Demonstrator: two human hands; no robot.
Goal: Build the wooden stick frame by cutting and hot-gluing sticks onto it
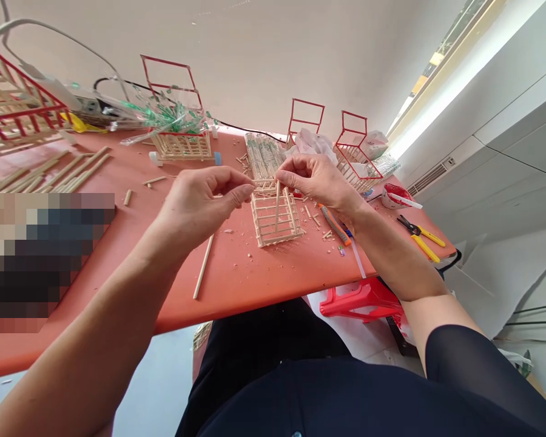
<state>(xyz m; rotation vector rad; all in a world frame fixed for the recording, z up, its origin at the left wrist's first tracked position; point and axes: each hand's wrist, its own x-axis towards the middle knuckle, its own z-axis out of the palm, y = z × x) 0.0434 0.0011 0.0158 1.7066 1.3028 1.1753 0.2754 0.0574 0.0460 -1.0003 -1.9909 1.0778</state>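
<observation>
Orange table (241,285), near edge set apart from stick frame (268,225), loose stick (203,267) left; right hand (307,173) pinches wooden rod (277,209) over frame; left hand (200,197) drawn together, contents unclear; red tub (388,197) farther right, white handle (406,201) inside

Pale straw wood colours both the slatted stick frame (279,239) and the slim stick (277,209); the worktop (236,273) is plain orange-red. The large stick basket (23,116) pairs pale slats with red rails. Pliers (417,231): yellow handles, black head. Orange and grey grip the hand tool (334,224). The stool (359,300) is red, the shirt (346,394) navy, the trousers (273,340) black.
</observation>
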